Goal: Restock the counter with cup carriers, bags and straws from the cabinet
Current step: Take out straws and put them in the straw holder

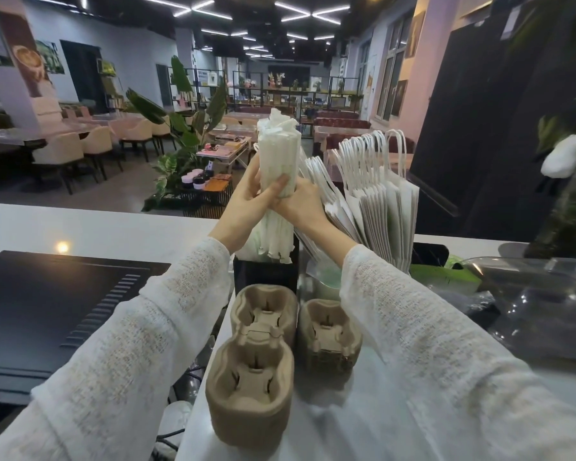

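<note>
Straw bundle (277, 168) upright, long axis vertical, lower end directly above black holder (266, 272) on counter (90, 227), near its rim. Left hand (250, 198) and right hand (301, 200) both wrapped round bundle mid-length, equally near. Likely next: straight down into holder.

White wrapped straw bundle (277, 161) upright above black holder (265, 272), white handled bags (376, 197) standing right, brown carrier stacks (256, 371) in front

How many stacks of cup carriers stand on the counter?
2. The long stack stands nearest the camera, left; the short stack stands beside it, right. A sleeve may hide others.
</note>
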A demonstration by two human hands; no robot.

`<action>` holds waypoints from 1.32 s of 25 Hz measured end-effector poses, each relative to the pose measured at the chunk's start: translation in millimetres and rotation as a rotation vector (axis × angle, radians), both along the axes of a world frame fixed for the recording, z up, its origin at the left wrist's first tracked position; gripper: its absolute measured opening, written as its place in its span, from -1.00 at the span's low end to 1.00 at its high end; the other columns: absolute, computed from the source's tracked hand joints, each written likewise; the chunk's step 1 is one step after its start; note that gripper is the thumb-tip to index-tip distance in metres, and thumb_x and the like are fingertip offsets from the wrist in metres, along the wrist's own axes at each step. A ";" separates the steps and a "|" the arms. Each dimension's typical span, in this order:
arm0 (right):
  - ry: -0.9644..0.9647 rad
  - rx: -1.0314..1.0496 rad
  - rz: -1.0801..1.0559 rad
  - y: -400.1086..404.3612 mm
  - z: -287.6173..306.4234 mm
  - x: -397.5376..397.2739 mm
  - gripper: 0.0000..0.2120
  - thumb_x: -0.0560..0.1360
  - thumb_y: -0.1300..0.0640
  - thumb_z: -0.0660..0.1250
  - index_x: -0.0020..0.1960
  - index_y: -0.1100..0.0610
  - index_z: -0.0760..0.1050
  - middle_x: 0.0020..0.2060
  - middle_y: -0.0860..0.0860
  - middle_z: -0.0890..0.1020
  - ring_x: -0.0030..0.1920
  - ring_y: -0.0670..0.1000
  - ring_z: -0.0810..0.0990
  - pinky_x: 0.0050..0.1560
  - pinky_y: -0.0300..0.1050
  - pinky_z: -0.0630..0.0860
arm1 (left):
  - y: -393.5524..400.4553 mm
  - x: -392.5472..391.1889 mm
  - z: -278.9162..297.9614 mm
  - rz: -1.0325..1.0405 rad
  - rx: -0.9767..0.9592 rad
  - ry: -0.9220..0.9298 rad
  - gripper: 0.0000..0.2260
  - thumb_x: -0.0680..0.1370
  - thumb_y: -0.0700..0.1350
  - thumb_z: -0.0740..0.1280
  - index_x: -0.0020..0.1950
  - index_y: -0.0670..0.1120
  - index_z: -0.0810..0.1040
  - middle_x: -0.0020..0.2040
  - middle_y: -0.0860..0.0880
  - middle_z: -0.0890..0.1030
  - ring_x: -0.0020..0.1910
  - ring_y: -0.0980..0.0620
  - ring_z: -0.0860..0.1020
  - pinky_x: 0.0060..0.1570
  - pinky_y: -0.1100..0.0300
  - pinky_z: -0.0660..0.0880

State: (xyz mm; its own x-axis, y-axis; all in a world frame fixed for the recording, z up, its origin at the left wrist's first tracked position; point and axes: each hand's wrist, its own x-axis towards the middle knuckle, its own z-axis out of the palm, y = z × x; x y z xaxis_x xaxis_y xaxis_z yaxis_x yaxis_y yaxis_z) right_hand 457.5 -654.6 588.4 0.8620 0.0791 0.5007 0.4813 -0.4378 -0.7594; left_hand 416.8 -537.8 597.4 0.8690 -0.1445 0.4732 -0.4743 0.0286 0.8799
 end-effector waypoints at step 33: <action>-0.529 -0.651 0.098 -8.0 20.8 -29.8 -0.51 0.46 0.01 0.11 0.36 0.01 0.43 0.37 -0.04 0.44 0.41 -0.03 0.29 0.46 -0.01 0.13 | 16.6 14.8 -58.6 0.135 0.443 0.041 -0.36 0.61 -0.02 0.27 0.58 -0.11 0.02 0.30 -0.02 0.40 0.32 0.02 0.38 0.31 0.09 0.35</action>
State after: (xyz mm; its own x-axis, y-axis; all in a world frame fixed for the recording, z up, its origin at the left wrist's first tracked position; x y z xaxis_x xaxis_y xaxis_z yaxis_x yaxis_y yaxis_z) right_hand 427.8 -662.5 609.2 0.5012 0.5538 0.6649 0.7611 -0.6478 -0.0343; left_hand 431.7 -521.3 538.8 0.9106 -0.2095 0.3563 -0.4127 -0.4134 0.8116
